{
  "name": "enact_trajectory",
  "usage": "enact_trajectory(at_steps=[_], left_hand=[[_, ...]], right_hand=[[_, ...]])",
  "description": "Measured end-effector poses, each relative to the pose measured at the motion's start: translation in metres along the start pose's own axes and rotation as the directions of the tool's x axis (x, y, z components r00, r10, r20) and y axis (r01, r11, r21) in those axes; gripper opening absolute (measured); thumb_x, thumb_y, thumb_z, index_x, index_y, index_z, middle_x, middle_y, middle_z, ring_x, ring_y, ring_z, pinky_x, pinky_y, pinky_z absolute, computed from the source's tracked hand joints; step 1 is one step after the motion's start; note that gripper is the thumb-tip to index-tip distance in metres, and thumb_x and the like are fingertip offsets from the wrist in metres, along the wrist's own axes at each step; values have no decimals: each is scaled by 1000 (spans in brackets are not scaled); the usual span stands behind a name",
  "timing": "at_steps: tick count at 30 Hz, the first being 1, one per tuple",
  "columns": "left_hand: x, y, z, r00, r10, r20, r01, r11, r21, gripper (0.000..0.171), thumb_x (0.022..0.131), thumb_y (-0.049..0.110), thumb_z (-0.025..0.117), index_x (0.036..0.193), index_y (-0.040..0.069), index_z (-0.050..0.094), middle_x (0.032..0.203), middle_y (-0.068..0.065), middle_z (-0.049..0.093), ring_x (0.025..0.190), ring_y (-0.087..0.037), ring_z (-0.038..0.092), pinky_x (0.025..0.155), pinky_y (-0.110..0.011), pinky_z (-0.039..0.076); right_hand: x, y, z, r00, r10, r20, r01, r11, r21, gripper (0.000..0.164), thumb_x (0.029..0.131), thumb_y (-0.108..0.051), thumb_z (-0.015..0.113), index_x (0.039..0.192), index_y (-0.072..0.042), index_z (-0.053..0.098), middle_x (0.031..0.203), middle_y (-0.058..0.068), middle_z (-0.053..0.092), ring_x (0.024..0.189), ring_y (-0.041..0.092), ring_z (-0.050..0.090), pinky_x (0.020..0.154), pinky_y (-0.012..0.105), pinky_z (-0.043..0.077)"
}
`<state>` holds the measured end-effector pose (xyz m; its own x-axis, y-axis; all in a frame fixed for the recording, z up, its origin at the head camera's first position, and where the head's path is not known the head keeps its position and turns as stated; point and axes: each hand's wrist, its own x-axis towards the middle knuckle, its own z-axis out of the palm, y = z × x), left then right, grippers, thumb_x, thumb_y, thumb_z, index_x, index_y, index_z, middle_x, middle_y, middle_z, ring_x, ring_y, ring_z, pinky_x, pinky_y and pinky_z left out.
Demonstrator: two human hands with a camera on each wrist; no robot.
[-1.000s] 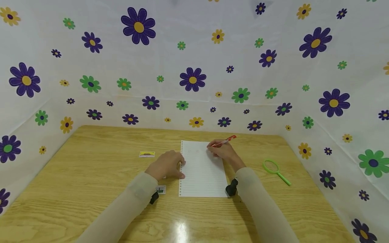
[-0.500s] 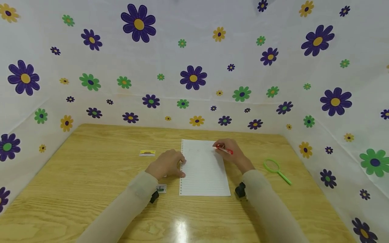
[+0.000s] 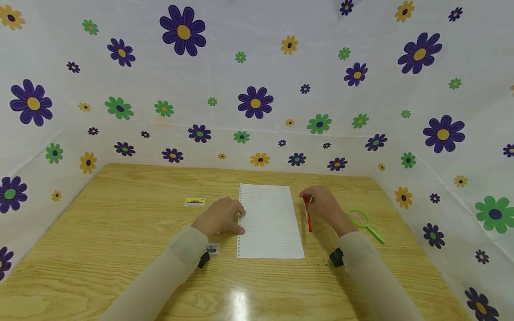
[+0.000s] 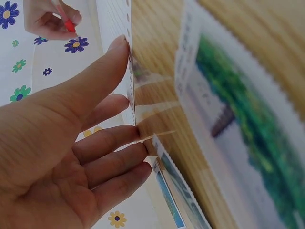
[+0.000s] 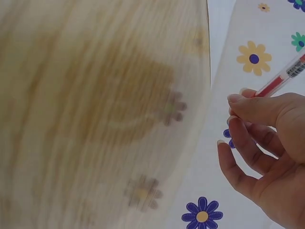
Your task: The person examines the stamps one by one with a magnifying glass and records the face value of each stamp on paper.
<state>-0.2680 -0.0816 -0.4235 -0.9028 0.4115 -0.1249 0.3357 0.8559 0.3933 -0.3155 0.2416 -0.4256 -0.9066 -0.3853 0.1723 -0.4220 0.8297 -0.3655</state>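
Observation:
A sheet of lined paper (image 3: 268,227) with punched holes down its left side lies on the table, faint small marks near its top. My left hand (image 3: 218,217) rests at that left edge; in the left wrist view the fingers of the left hand (image 4: 81,143) are loosely extended, fingertips against the paper. Right of the sheet, my right hand (image 3: 326,206) pinches a red pen (image 3: 308,218) between thumb and fingers, its length pointing toward me. In the right wrist view, the clear barrel of the pen (image 5: 281,80) shows red ink inside.
A green magnifying glass (image 3: 367,226) lies right of my right hand. A yellow stamp-like picture (image 3: 194,202) sits left of the paper. Another stamp (image 3: 213,248) lies by my left wrist, with one more partly hidden under that hand. Flower-printed white cloth (image 3: 257,58) walls the table's back and sides.
My right hand has moved right, off the paper to beside it, and the pen has turned from pointing up-right to pointing toward me. The left hand has stayed in place.

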Motion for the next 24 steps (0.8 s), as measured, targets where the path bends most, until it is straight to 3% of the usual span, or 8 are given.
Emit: enact_trajectory(at_steps=[14,24], left_hand=[[0,0,1,1000,-3,-11,3,1000,0,54,78,33,91,124,11,75,130,-8,70,118,-28,61,106,-44,51],[0,-1,1,1000,-2,-15,2,1000,10,55,77,35,91,125,12,74,129,-6,71,112,-24,61,102,-42,52]], right_hand=[[-23,14,-16,998,-35,55,42,991,-130,27,84,14,64,101,1,79,89,13,76,79,25,68,76,44,60],[-31,26,-27,991,6,137,14,989,-147,39,78,21,57,100,-1,80,91,13,76,84,27,67,78,44,59]])
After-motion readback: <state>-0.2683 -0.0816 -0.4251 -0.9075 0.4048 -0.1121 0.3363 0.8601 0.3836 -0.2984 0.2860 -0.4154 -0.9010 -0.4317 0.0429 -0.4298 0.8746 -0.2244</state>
